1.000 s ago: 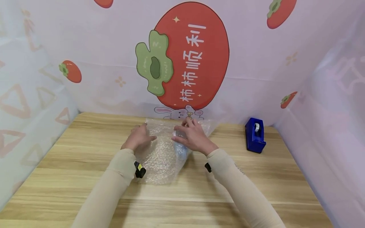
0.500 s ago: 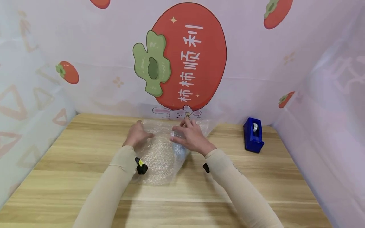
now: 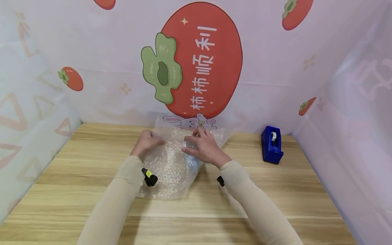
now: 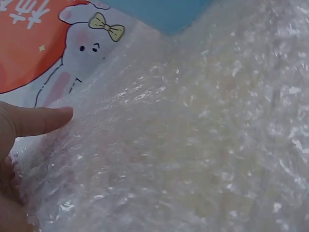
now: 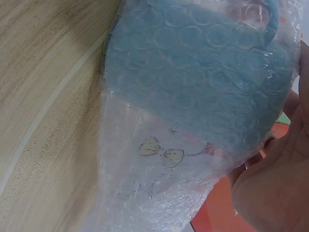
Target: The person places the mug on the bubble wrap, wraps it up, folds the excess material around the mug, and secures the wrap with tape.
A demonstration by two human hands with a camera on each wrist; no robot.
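Observation:
A sheet of bubble wrap (image 3: 171,166) lies on the wooden table, its right part folded over a light blue object (image 3: 192,163). Through the wrap in the right wrist view, the blue object (image 5: 183,72) shows a smooth body and a curved, handle-like strip at the top. My right hand (image 3: 206,146) holds the wrapped object from above and the right, fingers and thumb curved around it. At the left side of the sheet, my left hand (image 3: 147,143) pinches the bubble wrap, thumb on the near face. Its other fingers are mostly hidden behind the film in the left wrist view.
A blue tape dispenser (image 3: 272,144) with a roll of tape stands at the right rear of the wooden table (image 3: 92,190). Printed cloth walls (image 3: 266,61) rise behind the table and along both sides.
The left hand has taken hold of the bubble wrap's left part, and the far left corner now stands raised. The right hand keeps its hold on the wrapped object.

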